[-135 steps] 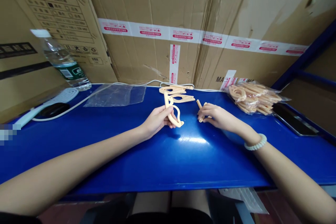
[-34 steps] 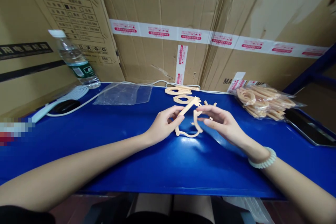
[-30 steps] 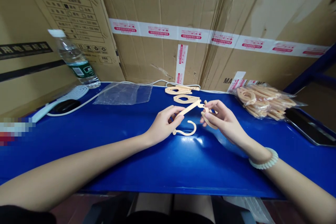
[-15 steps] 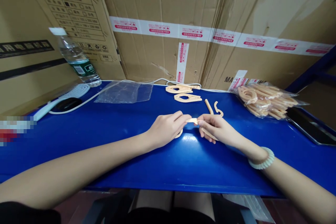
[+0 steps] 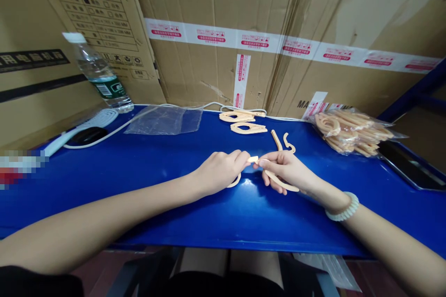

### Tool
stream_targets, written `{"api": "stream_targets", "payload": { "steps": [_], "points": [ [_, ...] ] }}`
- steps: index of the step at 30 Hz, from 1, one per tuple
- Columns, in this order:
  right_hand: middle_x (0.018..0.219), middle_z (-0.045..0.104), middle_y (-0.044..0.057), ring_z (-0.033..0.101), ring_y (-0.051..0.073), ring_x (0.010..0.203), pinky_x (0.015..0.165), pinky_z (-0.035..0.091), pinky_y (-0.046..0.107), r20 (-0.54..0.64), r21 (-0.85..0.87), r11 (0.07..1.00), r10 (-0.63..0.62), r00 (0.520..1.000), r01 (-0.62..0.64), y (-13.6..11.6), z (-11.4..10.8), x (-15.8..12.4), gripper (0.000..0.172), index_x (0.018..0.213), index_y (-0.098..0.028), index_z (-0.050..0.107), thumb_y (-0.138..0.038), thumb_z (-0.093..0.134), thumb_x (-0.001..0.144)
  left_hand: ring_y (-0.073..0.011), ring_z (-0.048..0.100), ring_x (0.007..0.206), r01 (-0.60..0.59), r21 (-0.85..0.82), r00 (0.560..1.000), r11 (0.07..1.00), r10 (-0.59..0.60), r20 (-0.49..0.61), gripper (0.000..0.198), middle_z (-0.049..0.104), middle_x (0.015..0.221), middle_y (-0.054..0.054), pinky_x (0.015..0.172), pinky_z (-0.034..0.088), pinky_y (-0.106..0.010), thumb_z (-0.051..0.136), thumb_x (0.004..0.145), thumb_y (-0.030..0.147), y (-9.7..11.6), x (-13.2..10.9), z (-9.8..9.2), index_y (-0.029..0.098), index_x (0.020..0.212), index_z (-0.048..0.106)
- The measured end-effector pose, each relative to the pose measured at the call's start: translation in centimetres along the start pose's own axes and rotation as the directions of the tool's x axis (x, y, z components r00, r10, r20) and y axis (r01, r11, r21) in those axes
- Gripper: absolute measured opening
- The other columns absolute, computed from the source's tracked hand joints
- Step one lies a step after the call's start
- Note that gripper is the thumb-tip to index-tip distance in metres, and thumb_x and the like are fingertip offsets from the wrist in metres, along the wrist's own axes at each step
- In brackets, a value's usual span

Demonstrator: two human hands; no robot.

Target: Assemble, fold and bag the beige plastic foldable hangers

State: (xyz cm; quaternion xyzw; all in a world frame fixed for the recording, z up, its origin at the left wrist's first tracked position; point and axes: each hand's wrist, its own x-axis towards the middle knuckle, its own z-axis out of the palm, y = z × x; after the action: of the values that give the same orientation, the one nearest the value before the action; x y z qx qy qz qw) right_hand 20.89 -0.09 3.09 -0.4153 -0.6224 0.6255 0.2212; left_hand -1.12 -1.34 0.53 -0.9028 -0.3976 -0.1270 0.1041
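Note:
My left hand (image 5: 221,172) and my right hand (image 5: 284,170) meet over the middle of the blue table (image 5: 174,204), both closed on a beige plastic hanger piece (image 5: 253,159). A curved part (image 5: 234,180) of it shows under my left hand, and a straight arm (image 5: 284,183) runs out below my right hand. Just behind my right hand a loose beige hook piece (image 5: 283,141) lies on the table. Two folded beige hangers (image 5: 244,122) lie farther back.
A clear bag of beige hangers (image 5: 350,131) sits at the right, with a dark phone (image 5: 406,164) beside it. An empty clear bag (image 5: 163,119), a water bottle (image 5: 99,75), a white cable (image 5: 104,134) and a black object (image 5: 84,135) are at the left. Cardboard boxes (image 5: 244,32) wall the back.
The hanger piece was held up above the table a second ago; both hands have since lowered it to the tabletop and closed together on its middle. A hook piece now lies behind my right hand.

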Motion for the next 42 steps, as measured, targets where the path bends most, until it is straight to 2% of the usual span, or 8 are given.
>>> {"api": "stream_targets", "payload": {
  "steps": [15,19,22,26,29,33,36,42],
  "points": [
    [0.046,0.061,-0.002,0.051,0.01,0.03,0.031,0.04,0.019,-0.213,-0.347,0.927,-0.23,0.95,0.146,-0.4,1.8,-1.0,0.036,0.078,-0.017,0.065,-0.051,0.062,0.09,-0.0207,0.063,0.054,0.047,-0.055,0.999,0.997,-0.048,-0.019,0.029,0.064,0.068,-0.004,0.046,0.027,-0.027,0.033,0.107,0.026,0.5,0.5,-0.6,0.015,0.092,0.056],
    [0.045,0.059,-0.002,0.05,0.011,0.03,0.034,0.04,0.02,-0.193,-0.421,0.885,-0.301,0.934,0.198,-0.4,1.7,-1.3,0.037,0.075,-0.018,0.064,-0.049,0.056,0.095,-0.0199,0.063,0.056,0.094,-0.197,0.995,0.976,-0.098,-0.011,0.028,0.065,0.068,-0.005,0.048,0.029,-0.026,0.034,0.106,0.024,0.6,0.5,-0.5,0.016,0.092,0.056],
    [0.048,0.059,-0.001,0.054,0.01,0.038,0.042,0.043,0.02,-0.159,-0.578,0.753,-0.481,0.862,0.314,-0.2,1.7,-1.5,0.037,0.069,-0.019,0.063,-0.046,0.058,0.095,-0.0174,0.061,0.056,0.164,-0.393,0.984,0.905,-0.176,0.004,0.026,0.065,0.069,-0.004,0.054,0.036,-0.025,0.035,0.103,0.022,0.6,0.5,-0.4,0.017,0.089,0.056],
    [0.05,0.059,-0.002,0.052,0.01,0.037,0.04,0.041,0.02,-0.159,-0.515,0.796,-0.454,0.877,0.319,-0.5,1.7,-1.5,0.038,0.078,-0.018,0.066,-0.05,0.055,0.097,-0.0152,0.06,0.06,0.207,-0.65,0.959,0.731,-0.282,-0.011,0.026,0.064,0.071,-0.002,0.062,0.041,-0.026,0.038,0.101,0.024,0.5,0.7,-0.2,0.018,0.085,0.057],
    [0.054,0.062,-0.001,0.052,0.011,0.036,0.037,0.042,0.021,-0.248,-0.375,0.877,-0.407,0.879,0.3,-1.4,0.3,-1.4,0.04,0.083,-0.017,0.067,-0.055,0.061,0.092,-0.0119,0.051,0.049,0.314,-0.84,0.901,0.443,-0.419,0.115,0.029,0.054,0.061,0.002,0.053,0.038,-0.024,0.039,0.102,0.034,0.0,1.0,0.0,0.018,0.086,0.058],
    [0.069,0.07,0.005,0.064,0.017,0.058,0.052,0.052,0.027,-0.427,-0.445,0.83,-0.527,0.735,0.336,-2.9,-4.4,-1.5,0.039,0.085,-0.018,0.073,-0.056,0.07,0.085,-0.0086,0.039,0.037,0.378,-0.919,0.794,-0.111,-0.472,0.383,0.022,0.046,0.058,0.007,0.039,0.03,-0.021,0.042,0.101,0.036,-0.9,1.4,0.2,0.018,0.1,0.055],
    [0.09,0.074,0.009,0.069,0.024,0.085,0.073,0.057,0.035,-0.4,-0.691,0.654,-0.7,0.591,0.307,-3.2,-8.3,-1.5,0.031,0.083,-0.021,0.078,-0.051,0.074,0.082,-0.0092,0.049,0.045,0.327,-0.891,0.761,-0.314,-0.471,0.445,0.015,0.051,0.06,0.005,0.045,0.039,-0.02,0.05,0.1,0.029,-1.4,1.4,0.1,0.016,0.105,0.056],
    [0.09,0.075,0.009,0.07,0.023,0.079,0.078,0.056,0.038,-0.076,-0.888,0.383,-0.667,0.741,0.254,-1.5,-11.7,-0.5,0.02,0.083,-0.022,0.082,-0.035,0.067,0.086,-0.0108,0.062,0.065,0.236,-0.846,0.71,-0.479,-0.509,0.486,0.009,0.064,0.074,-0.003,0.068,0.053,-0.024,0.056,0.095,0.014,-1.7,1.2,-0.3,0.012,0.103,0.061]
  ]
}}
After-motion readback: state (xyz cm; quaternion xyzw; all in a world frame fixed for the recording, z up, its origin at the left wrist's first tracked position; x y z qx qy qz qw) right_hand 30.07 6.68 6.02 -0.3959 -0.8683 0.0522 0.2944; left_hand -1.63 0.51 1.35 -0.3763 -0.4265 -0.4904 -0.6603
